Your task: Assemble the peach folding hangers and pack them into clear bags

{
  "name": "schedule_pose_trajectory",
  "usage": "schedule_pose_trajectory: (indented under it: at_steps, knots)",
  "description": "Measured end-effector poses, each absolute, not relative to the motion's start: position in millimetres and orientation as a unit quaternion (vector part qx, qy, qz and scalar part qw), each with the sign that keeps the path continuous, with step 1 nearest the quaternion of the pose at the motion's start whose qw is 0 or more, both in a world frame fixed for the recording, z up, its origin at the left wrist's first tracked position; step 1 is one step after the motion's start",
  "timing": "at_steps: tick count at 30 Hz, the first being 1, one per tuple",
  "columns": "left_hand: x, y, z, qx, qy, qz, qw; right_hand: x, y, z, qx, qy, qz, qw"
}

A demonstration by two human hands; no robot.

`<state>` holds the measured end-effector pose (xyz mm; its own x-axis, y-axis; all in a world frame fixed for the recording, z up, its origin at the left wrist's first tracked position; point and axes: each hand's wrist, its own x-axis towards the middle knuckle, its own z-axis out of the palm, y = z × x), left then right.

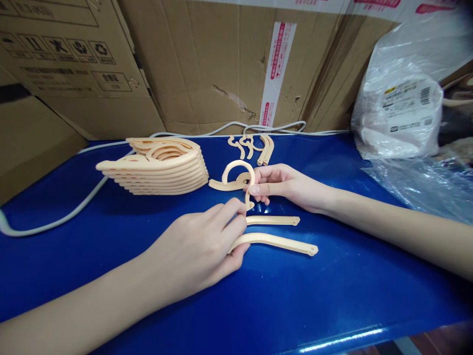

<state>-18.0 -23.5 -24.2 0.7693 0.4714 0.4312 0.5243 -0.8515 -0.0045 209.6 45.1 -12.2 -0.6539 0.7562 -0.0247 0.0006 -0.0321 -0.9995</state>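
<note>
My right hand [277, 185] pinches a beige plastic hanger hook [238, 165] between thumb and fingers, its round curve facing up. Close in front of it, my left hand [210, 244] is closed on the near end of a long, slightly curved hanger arm [277, 240], which points right. My left fingertips are at the hook's lower end; whether they touch it I cannot tell. Just beyond lies a second hanger arm [273, 220], its left end hidden by my left hand. Another beige piece [225, 185] shows behind the hook, partly covered.
A neat stack of beige folded hangers [158, 170] stands at the left. Loose hooks [242, 145] and short curved arms [266, 149] lie at the back. A white cable [84, 202] runs along the blue tabletop [295, 301]. Cardboard boxes [221, 64] and a plastic-wrapped package [406, 108] border it.
</note>
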Motion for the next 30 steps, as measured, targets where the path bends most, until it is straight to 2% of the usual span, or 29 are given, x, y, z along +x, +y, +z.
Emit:
schedule_pose_trajectory:
  at_steps: [8,11,17,23,26,30]
  knots:
    - [-23,-19,-19,-0.933,-0.269,-0.237,0.034,211,46,-15,-0.291,-0.626,0.656,0.306]
    - [-26,-17,-14,-0.92,-0.293,-0.257,-0.044,210,46,-15,-0.295,-0.621,0.656,0.31]
    - [-24,-12,0,-0.829,-0.356,-0.317,-0.293,208,45,-14,-0.298,-0.618,0.658,0.309]
    - [-23,-7,8,-0.719,-0.389,-0.351,-0.457,209,46,-16,-0.3,-0.61,0.656,0.328]
    - [-24,-7,12,-0.678,-0.414,-0.347,-0.499,211,46,-18,-0.297,-0.615,0.653,0.327]
    - [-24,-8,17,-0.678,-0.438,-0.341,-0.483,210,46,-19,-0.301,-0.619,0.649,0.326]
